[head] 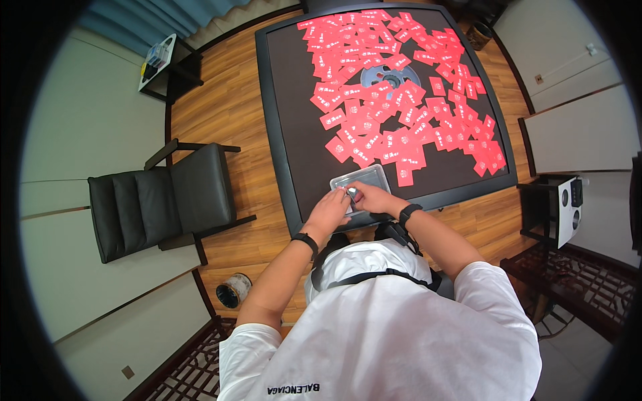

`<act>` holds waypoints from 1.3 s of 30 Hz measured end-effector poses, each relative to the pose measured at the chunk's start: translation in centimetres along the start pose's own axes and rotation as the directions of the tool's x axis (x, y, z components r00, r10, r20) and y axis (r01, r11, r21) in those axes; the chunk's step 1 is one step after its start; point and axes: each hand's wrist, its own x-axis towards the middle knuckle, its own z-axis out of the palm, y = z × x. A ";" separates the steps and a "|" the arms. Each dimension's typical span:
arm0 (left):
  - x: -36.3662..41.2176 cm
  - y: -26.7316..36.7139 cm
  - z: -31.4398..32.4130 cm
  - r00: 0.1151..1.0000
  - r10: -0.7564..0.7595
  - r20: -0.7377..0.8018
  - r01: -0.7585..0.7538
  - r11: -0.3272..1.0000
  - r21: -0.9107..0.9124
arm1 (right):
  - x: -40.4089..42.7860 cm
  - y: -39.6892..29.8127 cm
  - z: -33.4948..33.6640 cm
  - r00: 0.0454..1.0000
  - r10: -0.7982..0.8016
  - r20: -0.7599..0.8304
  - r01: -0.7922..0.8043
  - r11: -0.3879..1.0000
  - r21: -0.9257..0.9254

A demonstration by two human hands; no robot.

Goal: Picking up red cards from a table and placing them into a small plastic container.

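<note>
My left hand point(329, 209) and my right hand point(373, 197) meet over a clear plastic box point(368, 175) at the near edge of a dark-topped table point(296, 125). Between the fingertips of my right hand is a small shiny item point(352, 192), too small to make out. The fingers of my left hand reach up against it, and I cannot tell whether they grip anything. My hands hide the near part of the box. Beyond it, many red paper envelopes or cards point(361, 100) with white print lie scattered and overlapping.
A round grey centre unit point(390, 77) of the table shows between the red papers. On the left stand a black padded armchair point(165, 195) and a waste bin point(233, 290). A side table point(170, 70) holds small items. Another side stand point(566, 210) is at the right.
</note>
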 end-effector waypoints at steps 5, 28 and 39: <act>0.2 0.8 -1.0 1.000 -0.025 0.008 0.025 0.998 -0.058 | 0.4 1.9 0.5 1.000 -0.024 -0.016 0.024 0.999 0.044; -0.1 0.4 -0.4 0.997 -0.044 0.070 0.045 0.999 -0.020 | -8.8 0.3 -8.1 0.851 -0.152 -0.502 -0.104 0.889 -0.446; -0.1 1.0 -0.7 0.997 -0.072 0.025 0.074 0.995 -0.073 | -8.8 4.7 -6.5 0.895 -0.141 -0.424 -0.194 0.733 -0.652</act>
